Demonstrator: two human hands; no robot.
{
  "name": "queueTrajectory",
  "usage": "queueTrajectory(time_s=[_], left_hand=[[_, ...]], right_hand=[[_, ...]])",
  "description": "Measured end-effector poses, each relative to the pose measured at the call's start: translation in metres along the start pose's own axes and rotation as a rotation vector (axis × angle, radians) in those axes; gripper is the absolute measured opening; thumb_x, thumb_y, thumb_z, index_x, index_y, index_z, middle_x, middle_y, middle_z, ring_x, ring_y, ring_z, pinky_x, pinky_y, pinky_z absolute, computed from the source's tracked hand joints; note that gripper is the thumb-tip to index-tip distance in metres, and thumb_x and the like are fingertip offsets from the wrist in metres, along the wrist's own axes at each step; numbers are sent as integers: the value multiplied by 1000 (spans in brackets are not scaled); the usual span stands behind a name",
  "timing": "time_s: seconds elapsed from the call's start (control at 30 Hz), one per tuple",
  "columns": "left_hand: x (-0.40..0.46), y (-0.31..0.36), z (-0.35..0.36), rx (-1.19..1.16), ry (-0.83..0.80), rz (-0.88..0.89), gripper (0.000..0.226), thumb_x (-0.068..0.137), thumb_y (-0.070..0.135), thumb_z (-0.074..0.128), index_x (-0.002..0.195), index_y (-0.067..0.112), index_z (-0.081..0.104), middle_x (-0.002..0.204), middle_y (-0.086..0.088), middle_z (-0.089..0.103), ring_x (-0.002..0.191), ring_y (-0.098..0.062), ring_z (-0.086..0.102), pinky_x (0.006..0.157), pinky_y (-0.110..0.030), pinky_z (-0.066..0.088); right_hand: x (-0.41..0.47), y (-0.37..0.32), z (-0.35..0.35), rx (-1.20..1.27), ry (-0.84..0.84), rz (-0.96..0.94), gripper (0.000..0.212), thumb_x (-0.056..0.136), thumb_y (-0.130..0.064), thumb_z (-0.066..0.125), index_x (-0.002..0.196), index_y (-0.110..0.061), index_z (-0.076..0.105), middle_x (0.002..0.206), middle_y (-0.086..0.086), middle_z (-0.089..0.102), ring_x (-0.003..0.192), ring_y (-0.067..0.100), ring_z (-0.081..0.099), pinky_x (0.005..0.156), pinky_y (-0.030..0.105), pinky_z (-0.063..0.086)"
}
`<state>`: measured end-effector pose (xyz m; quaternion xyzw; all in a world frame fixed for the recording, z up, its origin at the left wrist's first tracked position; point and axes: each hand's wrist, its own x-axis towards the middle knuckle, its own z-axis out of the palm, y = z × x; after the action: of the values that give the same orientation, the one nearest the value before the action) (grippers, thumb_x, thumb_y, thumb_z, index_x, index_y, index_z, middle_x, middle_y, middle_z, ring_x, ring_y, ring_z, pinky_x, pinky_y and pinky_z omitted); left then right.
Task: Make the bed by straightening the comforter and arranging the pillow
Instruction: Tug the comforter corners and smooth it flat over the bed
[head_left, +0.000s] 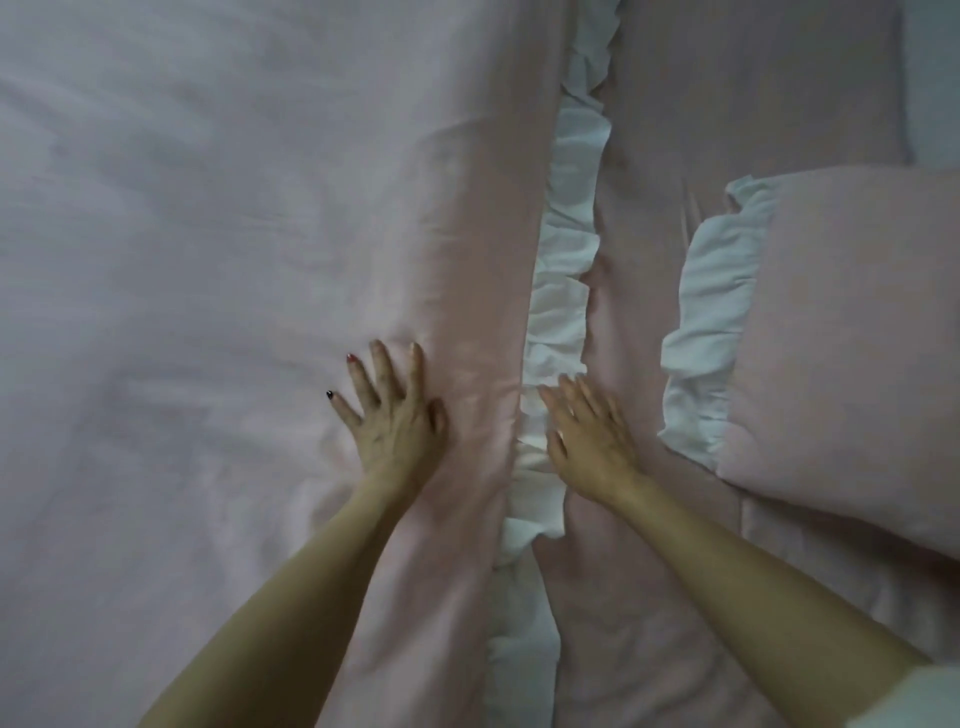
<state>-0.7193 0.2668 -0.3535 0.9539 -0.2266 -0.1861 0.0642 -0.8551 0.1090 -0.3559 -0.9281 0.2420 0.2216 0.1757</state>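
On pink comforter (234, 260), both hands flat

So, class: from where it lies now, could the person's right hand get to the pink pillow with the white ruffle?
Probably yes. The right hand lies flat and open near the comforter's ruffled edge, and only bare pink sheet separates it from the pillow. Nothing lies between.

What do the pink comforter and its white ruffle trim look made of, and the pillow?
Comforter: soft matte woven fabric, probably cotton or a blend; it shows fine creases and no sheen. Ruffle trim: thinner white cloth, gathered into crisp folds. Pillow: the same matte pink fabric with a white ruffle, puffed by stuffing. The fibre cannot be confirmed.
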Motion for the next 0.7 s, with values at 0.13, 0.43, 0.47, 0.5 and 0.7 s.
queueTrajectory(time_s=[0.13,0.43,0.47,0.5,0.7], left_hand=[[-9,27,-18,-38,-38,51,69,89,26,44,148,23,8,158,-15,-5,144,-41,-8,111,-66,4],[-76,180,-73,-179,-27,508,61,93,24,42,147,21,13,158,-10,6,145,-34,0,116,-56,10],[-85,199,-80,-190,-11,569,61,92,23,43,146,21,14,158,-10,9,145,-34,2,116,-55,11],[-93,216,-86,-185,-4,611,60,93,23,43,146,20,15,157,-10,11,145,-33,5,115,-54,12],[-125,315,-110,-128,54,801,62,93,26,44,147,21,14,157,-10,14,145,-33,10,115,-51,20]], right_hand=[[-44,47,-48,-108,75,169,57,95,-25,35,148,-21,14,158,3,11,146,21,3,117,47,2],[-178,129,-168,-346,275,449,55,93,-24,38,146,-20,22,157,4,17,146,21,3,116,51,-4],[-194,140,-181,-409,283,483,56,92,-24,39,145,-20,23,156,4,17,146,22,2,115,53,-5],[-209,151,-194,-471,297,513,56,91,-25,40,145,-21,24,156,5,18,146,23,2,114,54,-6],[-264,213,-260,-871,218,532,66,92,-47,34,149,-26,6,159,9,-1,145,29,-8,112,55,-14]])
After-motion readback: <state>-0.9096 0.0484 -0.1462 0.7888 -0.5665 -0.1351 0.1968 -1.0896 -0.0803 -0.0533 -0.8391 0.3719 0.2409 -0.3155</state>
